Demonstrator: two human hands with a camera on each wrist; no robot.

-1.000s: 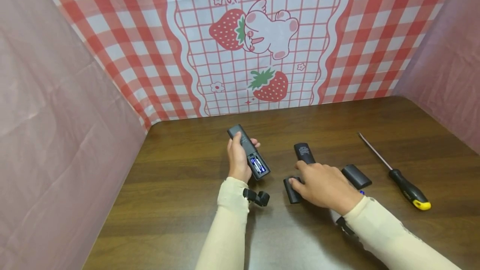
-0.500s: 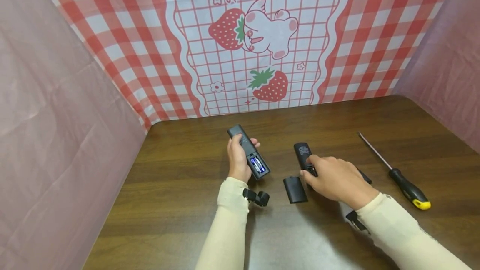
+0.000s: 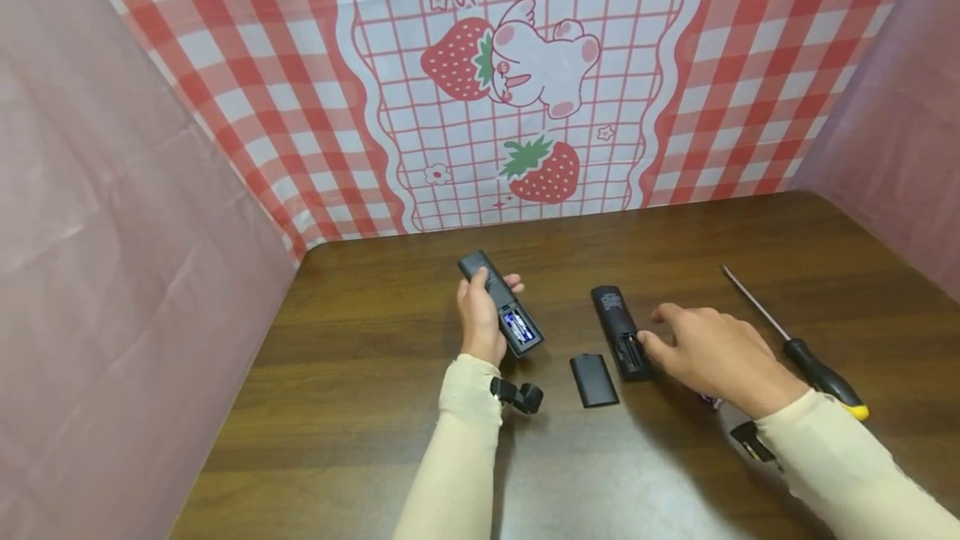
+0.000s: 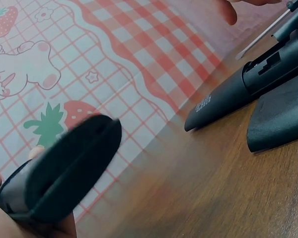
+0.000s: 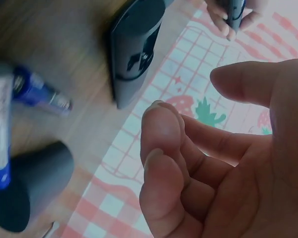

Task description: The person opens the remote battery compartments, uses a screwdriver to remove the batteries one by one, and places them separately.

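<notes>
My left hand (image 3: 478, 319) grips a dark remote control (image 3: 495, 283) with its back turned up. Blue batteries (image 3: 517, 327) lie in its uncovered compartment. A second black remote control (image 3: 613, 315) rests back up on the table, its battery compartment bare and dark inside. Beside it lies a black battery cover (image 3: 595, 380). My right hand (image 3: 720, 352) is just right of this second remote, thumb apart from loosely bent fingers, with nothing held in the right wrist view. Loose blue batteries (image 5: 39, 91) and another dark cover (image 5: 37, 186) show below that hand.
A screwdriver (image 3: 817, 369) with a black and yellow handle lies at the right, partly behind my right hand. The brown wooden table (image 3: 360, 407) ends at a checked strawberry-print cloth (image 3: 300, 107) at the back, with pink cloth on both sides.
My right hand has moved right, from over the black cover and second remote to that remote's right side, uncovering both. My left hand keeps its grip on the first remote.
</notes>
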